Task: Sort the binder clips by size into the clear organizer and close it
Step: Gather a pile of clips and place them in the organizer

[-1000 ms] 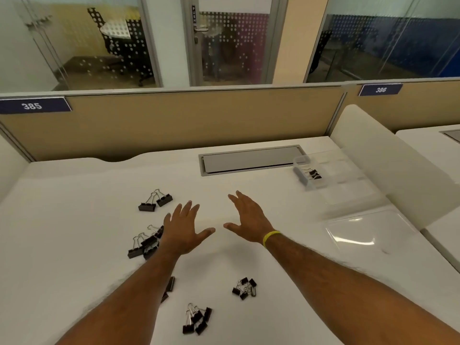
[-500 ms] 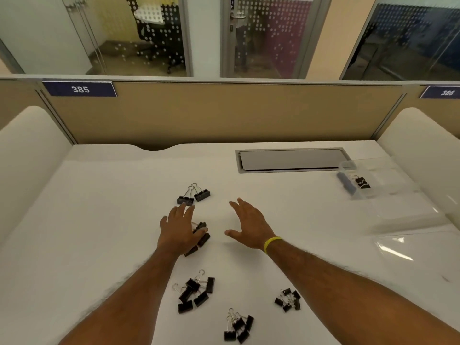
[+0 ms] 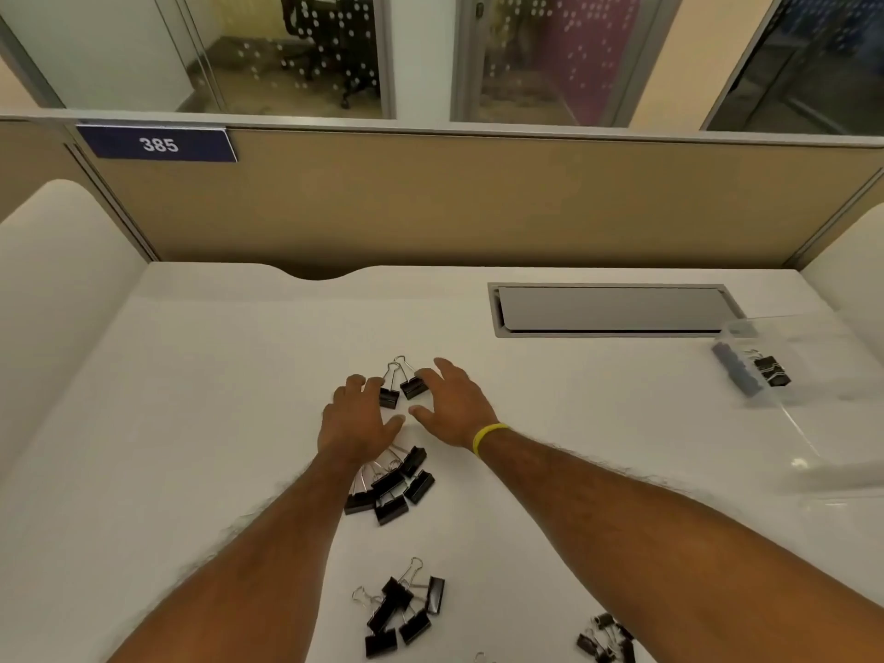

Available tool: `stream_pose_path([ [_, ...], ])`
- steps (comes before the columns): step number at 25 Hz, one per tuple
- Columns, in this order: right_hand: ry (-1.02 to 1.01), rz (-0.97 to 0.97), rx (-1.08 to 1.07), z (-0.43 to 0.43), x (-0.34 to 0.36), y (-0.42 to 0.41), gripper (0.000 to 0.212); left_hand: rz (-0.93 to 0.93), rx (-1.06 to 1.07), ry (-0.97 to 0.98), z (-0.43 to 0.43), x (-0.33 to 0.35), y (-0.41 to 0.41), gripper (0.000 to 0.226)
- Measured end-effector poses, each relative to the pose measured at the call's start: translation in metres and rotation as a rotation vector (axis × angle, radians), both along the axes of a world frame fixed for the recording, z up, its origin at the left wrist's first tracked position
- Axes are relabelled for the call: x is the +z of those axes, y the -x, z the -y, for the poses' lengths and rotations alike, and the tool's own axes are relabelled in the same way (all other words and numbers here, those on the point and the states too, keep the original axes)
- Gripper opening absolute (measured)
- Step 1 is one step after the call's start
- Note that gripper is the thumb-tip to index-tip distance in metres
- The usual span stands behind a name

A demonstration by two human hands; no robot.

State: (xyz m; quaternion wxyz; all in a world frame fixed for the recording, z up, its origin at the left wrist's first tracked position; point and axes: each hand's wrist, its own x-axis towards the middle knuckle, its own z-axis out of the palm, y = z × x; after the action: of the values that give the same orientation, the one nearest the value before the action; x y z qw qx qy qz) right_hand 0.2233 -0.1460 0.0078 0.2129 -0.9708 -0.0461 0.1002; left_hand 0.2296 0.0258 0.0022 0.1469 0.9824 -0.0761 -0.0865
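Two black binder clips (image 3: 402,387) lie on the white desk between my fingertips. My left hand (image 3: 356,423) is spread flat just left of them, fingers touching one clip. My right hand (image 3: 454,406), with a yellow wristband, is cupped open on their right side. A pile of larger clips (image 3: 392,485) sits under my left wrist. Another pile (image 3: 402,610) lies nearer me, and small clips (image 3: 605,638) sit at the bottom right. The clear organizer (image 3: 794,375) stands open at the far right with a few clips (image 3: 771,370) in one compartment.
A grey cable hatch (image 3: 612,311) is set into the desk behind the hands. A tan partition (image 3: 478,203) with a "385" label closes the back. White side panels (image 3: 52,279) flank the desk. The organizer's clear lid (image 3: 832,471) lies open at the right.
The camera view swung left and down. Both hands moved forward from the larger pile to either side of the two far clips.
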Motion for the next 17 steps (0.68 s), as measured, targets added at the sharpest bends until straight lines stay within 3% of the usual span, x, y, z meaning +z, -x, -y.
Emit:
stream_pose_path([
  [10,-0.065,0.080,-0.101,-0.014,-0.026,-0.029,0.029,0.031,0.146,0.160,0.009,-0.018,-0.010,0.045],
  [12,-0.181,0.081,-0.183,-0.013,-0.027,-0.027,0.024,0.022,0.200,0.283,0.008,-0.020,-0.011,0.044],
  [17,-0.719,0.055,-0.533,-0.005,-0.009,-0.010,0.018,-0.042,0.429,0.727,0.023,-0.001,-0.003,0.040],
])
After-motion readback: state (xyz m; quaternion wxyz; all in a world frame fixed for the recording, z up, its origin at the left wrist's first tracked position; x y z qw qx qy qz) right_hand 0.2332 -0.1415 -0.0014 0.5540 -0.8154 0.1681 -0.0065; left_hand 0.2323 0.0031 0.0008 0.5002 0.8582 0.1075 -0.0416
